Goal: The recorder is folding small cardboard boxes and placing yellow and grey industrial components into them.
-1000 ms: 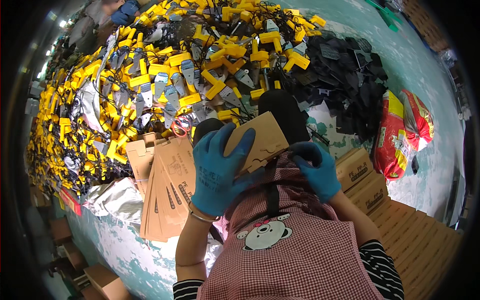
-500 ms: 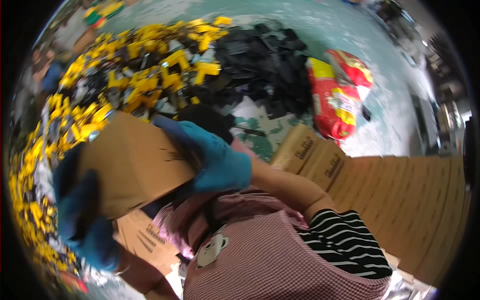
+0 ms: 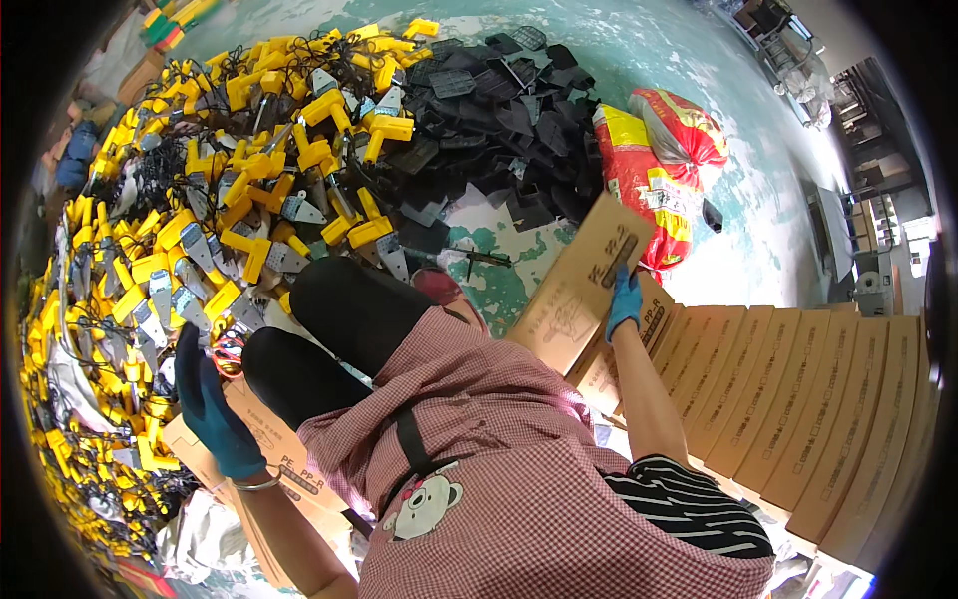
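The gloved right hand (image 3: 625,299) touches a carton (image 3: 577,292) just left of it; I cannot tell whether it grips. More cartons (image 3: 788,399) stand in a row to its right. The left hand (image 3: 218,409), spread and empty, is near flat cardboard (image 3: 261,429).

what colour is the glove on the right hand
Blue; the right-hand glove shows best in the head view.

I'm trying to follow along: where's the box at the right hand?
In the head view, right of centre, the box touches the right hand, between the apron and red bags.
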The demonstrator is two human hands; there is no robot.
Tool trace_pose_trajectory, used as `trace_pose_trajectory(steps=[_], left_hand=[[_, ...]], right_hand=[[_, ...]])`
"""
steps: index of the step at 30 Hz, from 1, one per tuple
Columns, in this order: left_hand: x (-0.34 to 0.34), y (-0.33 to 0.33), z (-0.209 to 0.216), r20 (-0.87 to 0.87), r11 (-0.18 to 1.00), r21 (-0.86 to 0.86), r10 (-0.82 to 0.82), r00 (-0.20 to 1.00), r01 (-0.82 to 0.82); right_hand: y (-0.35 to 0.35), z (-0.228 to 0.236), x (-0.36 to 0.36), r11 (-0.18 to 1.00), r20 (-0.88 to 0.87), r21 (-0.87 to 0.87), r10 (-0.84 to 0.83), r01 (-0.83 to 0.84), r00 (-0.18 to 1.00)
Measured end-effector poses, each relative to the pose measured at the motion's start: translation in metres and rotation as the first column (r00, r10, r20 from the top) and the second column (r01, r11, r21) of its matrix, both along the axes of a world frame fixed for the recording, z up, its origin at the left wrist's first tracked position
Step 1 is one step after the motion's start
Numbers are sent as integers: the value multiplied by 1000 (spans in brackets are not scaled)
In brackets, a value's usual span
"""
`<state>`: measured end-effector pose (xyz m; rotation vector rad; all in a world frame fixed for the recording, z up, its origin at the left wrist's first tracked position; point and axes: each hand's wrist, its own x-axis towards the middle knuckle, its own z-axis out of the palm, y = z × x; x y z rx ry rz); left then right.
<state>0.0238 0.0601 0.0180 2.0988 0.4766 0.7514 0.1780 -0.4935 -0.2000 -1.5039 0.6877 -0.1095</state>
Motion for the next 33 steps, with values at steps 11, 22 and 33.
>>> trace_pose_trajectory(steps=[11,22,33], left_hand=[[-202,132,-213,-17,865,-69,496,868,-496],[-235,159,-278,-611,490,477,782,126,-730],[-285,182,-273,-432,545,58,769,471,-836]], right_hand=[[65,-59,-31,-115,-596,-797,306,-592,742],[37,-63,-3,-274,-685,-727,231,-630,691],[101,-23,60,362,-176,-828,557,-428,812]])
